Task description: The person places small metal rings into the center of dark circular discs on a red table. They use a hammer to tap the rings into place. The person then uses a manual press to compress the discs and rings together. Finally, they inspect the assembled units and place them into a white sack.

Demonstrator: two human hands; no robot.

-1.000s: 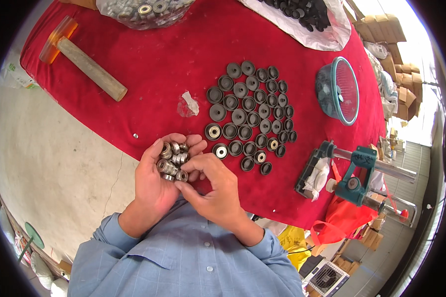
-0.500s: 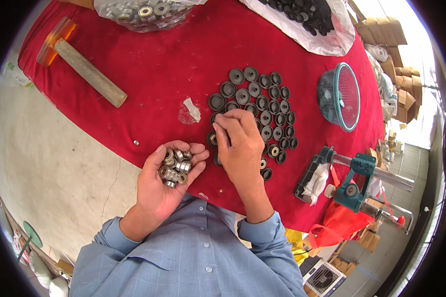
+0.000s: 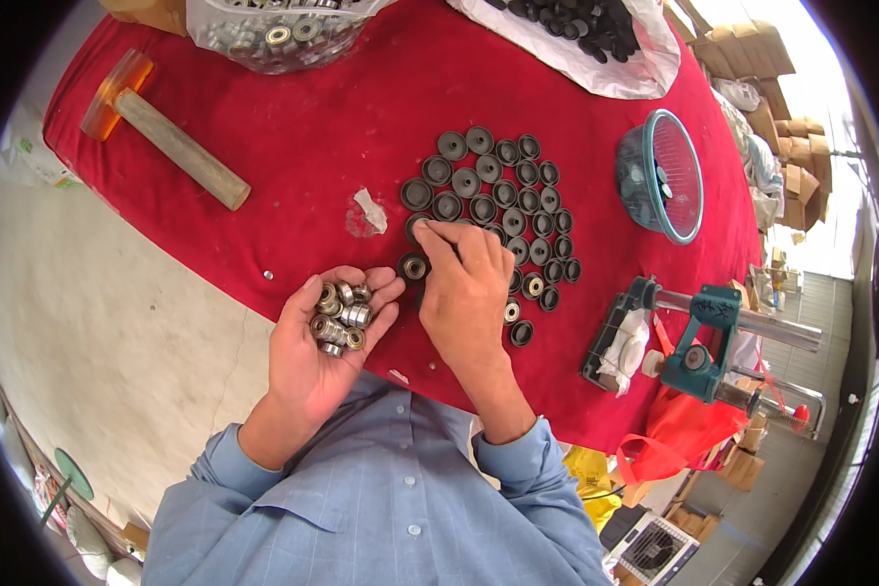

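My left hand (image 3: 308, 356) is cupped palm up around several small metal ball bearings (image 3: 355, 315), just off the table's near edge. Over the left side of a cluster of round black caps (image 3: 465, 182) is my right hand (image 3: 467, 288). Its thumb and fingers are pinched together at a cap (image 3: 411, 230) on the cluster's left edge; whatever they grip is hidden. Just below those fingertips, a ball bearing (image 3: 414, 266) sits inside another cap. Two more bearings show in caps to the right of my hand, one a brass-coloured bearing (image 3: 532, 286). My hand covers some of the caps.
A mallet (image 3: 181, 146) with an orange head lies at the left on the red cloth (image 3: 293, 137). Far off are a clear bag of bearings (image 3: 278, 39) and a white sack (image 3: 645, 78) of black parts. To the right stand a teal basket (image 3: 698, 186) and a green hand press (image 3: 708, 337).
My right fingertips have shifted slightly up and left to a cap on the edge, and the bearing in the cap below now shows more fully. The whole view has shifted a little.
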